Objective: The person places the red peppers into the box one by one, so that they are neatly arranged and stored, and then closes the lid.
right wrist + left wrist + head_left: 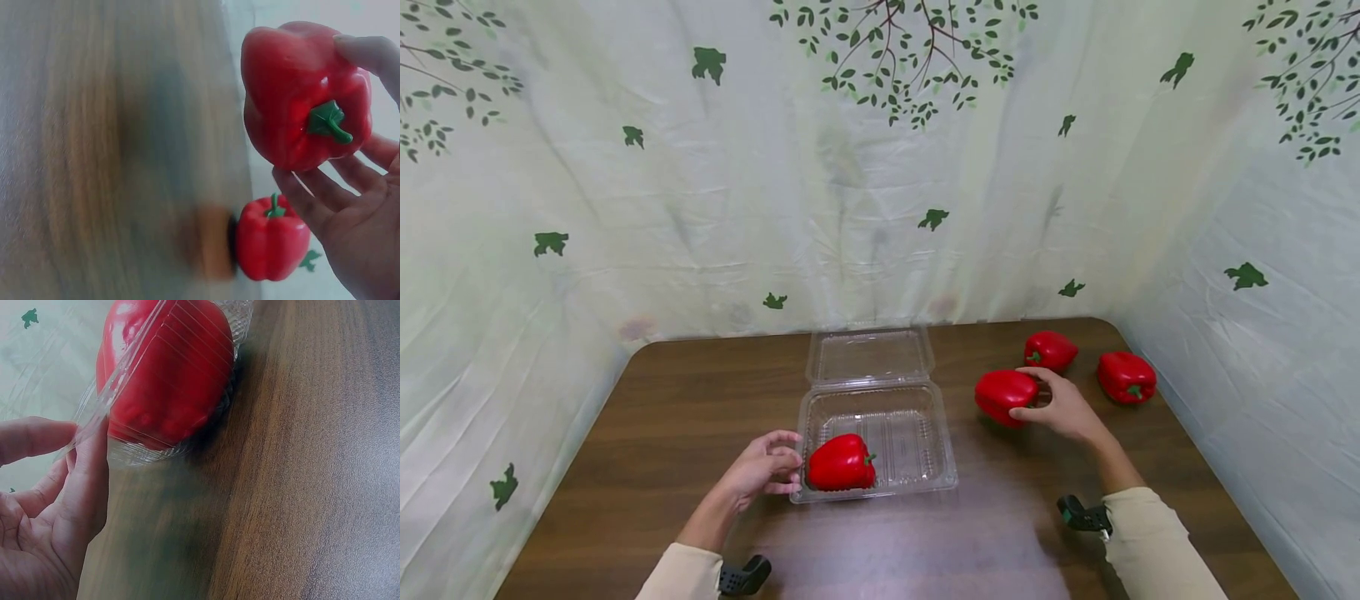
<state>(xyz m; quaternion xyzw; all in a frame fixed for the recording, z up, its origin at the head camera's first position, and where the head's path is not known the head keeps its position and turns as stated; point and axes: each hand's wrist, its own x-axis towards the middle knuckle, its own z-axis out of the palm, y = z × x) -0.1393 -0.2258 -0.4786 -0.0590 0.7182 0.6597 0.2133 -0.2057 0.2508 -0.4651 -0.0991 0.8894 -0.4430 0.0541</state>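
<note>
Pinched box [946,433] in left fingers [90,478], clasped pepper [287,94] in right fingers [309,200]; had one pepper [841,463] boxed, two peppers [1052,350] [1124,375] left on table [700,396].

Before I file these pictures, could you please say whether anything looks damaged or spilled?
Nothing stands out: the box lies open with one pepper inside, the right hand holds another, and two more rest on the table.
</note>
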